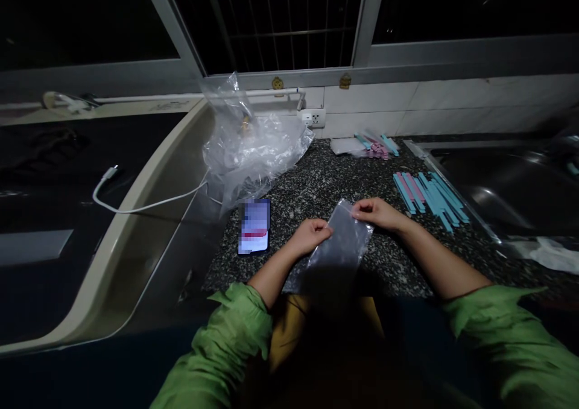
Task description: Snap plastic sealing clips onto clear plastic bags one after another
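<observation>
A clear plastic bag (340, 246) is stretched between my two hands over the dark speckled counter. My left hand (311, 236) pinches its left edge, fingers closed. Higher up, my right hand (376, 212) grips the bag near its top right corner between thumb and fingers. To the right of my right hand lie several flat blue and pink strips (429, 196), loosely side by side. A phone (254, 227) with a lit screen rests to the left of my left hand.
Crumpled clear plastic (257, 149) is heaped at the back left, beside a washing machine (181, 149). Against the tiled wall, more pink and blue strips (377, 146) lie partly under plastic. A metal sink (506, 183) is at the right. A white cable (149, 207) crosses the left side.
</observation>
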A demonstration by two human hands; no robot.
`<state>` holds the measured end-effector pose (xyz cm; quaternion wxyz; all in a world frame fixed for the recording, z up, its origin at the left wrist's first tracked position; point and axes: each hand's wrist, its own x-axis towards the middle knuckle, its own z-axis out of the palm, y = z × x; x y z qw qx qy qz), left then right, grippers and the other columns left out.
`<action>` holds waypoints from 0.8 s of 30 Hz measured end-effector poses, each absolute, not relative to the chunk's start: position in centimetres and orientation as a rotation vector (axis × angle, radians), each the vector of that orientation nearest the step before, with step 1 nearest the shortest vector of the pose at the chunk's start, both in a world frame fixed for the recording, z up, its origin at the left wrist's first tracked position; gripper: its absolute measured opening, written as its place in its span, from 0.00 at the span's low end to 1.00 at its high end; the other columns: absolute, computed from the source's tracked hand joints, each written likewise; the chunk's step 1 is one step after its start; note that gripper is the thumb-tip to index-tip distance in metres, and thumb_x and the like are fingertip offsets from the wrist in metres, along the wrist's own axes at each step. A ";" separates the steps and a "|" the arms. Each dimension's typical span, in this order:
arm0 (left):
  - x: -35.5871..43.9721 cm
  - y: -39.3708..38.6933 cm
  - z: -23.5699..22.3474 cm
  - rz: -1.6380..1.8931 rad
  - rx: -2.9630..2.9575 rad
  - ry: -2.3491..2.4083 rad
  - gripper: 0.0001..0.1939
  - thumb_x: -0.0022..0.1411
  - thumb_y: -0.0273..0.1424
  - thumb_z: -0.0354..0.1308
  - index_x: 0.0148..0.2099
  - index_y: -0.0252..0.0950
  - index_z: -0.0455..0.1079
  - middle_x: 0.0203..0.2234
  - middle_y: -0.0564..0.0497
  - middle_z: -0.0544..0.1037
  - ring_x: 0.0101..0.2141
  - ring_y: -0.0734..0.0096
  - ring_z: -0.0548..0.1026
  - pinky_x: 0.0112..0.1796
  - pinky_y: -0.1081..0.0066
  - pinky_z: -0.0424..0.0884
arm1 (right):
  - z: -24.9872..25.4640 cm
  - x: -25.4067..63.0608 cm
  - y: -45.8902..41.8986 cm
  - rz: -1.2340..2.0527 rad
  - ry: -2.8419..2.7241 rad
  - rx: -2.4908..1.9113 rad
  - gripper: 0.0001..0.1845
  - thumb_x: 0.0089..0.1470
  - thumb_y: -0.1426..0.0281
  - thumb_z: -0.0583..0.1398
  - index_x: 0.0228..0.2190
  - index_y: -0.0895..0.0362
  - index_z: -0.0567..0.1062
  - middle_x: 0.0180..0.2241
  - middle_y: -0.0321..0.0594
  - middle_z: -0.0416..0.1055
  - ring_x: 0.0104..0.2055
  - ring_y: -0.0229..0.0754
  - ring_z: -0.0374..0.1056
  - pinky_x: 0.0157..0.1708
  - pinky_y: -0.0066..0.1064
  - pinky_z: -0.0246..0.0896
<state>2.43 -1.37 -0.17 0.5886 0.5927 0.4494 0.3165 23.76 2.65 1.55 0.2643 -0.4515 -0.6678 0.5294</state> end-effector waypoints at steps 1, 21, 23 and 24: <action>2.5 -1.4 -0.2 0.748 1.385 1.040 0.15 0.44 0.40 0.57 0.19 0.33 0.62 0.12 0.59 0.60 0.17 0.82 0.55 0.21 0.77 0.50 | 1.5 23.7 2.6 1.441 -1.809 -1.218 0.22 0.34 0.53 0.64 0.21 0.60 0.72 0.20 0.33 0.66 0.23 0.32 0.59 0.25 0.26 0.52; 2.1 -0.4 -0.9 1.201 1.194 1.152 0.13 0.45 0.39 0.59 0.24 0.34 0.65 0.16 0.57 0.67 0.20 0.78 0.62 0.24 0.76 0.57 | 1.2 22.3 1.7 1.363 -1.839 -1.226 0.21 0.35 0.54 0.64 0.25 0.59 0.72 0.22 0.34 0.67 0.25 0.35 0.60 0.28 0.28 0.54; 2.1 -0.4 -1.0 1.185 1.261 1.198 0.11 0.48 0.38 0.57 0.24 0.34 0.65 0.16 0.57 0.66 0.20 0.77 0.62 0.24 0.76 0.57 | 1.1 22.2 1.8 1.313 -1.850 -1.244 0.21 0.35 0.54 0.63 0.23 0.59 0.72 0.22 0.34 0.66 0.25 0.35 0.60 0.28 0.29 0.53; 2.0 -0.5 -0.9 1.170 1.318 1.245 0.11 0.49 0.37 0.56 0.24 0.34 0.65 0.16 0.57 0.65 0.20 0.77 0.61 0.24 0.75 0.57 | 1.0 22.1 1.8 1.290 -1.860 -1.256 0.21 0.36 0.53 0.62 0.23 0.59 0.71 0.21 0.34 0.66 0.25 0.35 0.59 0.27 0.29 0.53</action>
